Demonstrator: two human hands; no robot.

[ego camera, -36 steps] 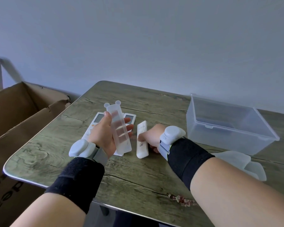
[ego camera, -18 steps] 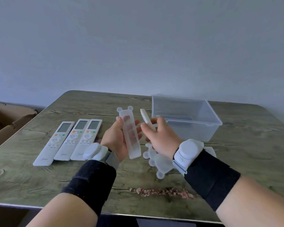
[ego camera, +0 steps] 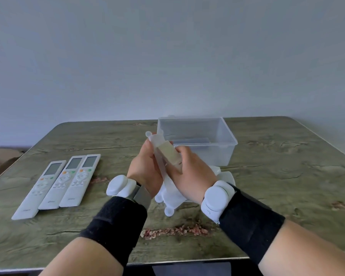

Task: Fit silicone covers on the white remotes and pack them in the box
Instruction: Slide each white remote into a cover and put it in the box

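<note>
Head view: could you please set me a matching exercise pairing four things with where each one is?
Things:
1 clear box
2 three bare remotes
3 eared cover
4 fourth remote

Places:
A side by side, left on the table
B gripped in the left hand
C standing farthest from the person
D gripped in the right hand

Pairs: 1-C, 2-A, 3-B, 4-D

Cover pile [ego camera: 168, 198] half-hidden, carton [ego camera: 0, 158] cropped (left edge)
</note>
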